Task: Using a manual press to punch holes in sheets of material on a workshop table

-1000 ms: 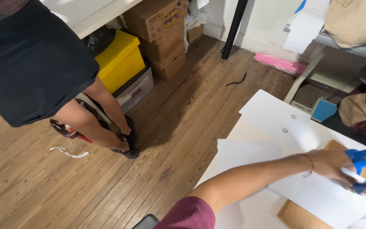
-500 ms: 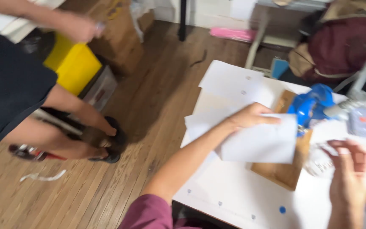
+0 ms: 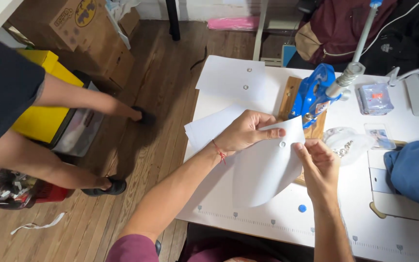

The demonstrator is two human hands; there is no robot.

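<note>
**White sheet with eyelet held between two hands above the worktop**

A curved white paper sheet [image 3: 265, 167] with a small metal eyelet [image 3: 282, 144] near its upper edge is lifted off the white worktop [image 3: 364, 213]. The left hand [image 3: 246, 132] grasps the sheet's top edge, thumb over the front and fingers curled behind; the eyelet sits just beside its fingertips. The right hand [image 3: 320, 165] pinches the sheet's right edge, just below and to the right of the eyelet. The sheet hangs between the two hands, bowed toward the viewer.

Behind the sheet, a blue hand press [image 3: 314, 94] stands on a wooden board [image 3: 289, 94]. Further white sheets [image 3: 229, 80], also with eyelets, lie at the worktop's far left corner. A clear bag of metal parts [image 3: 347, 143] lies near the right hand; a blue cloth [image 3: 415, 170] rests at the right edge. On the wooden floor [image 3: 161, 97] to the left stands another person [image 3: 10, 87], beside a yellow bin [image 3: 49, 97] and cardboard boxes [image 3: 73, 34].
</note>
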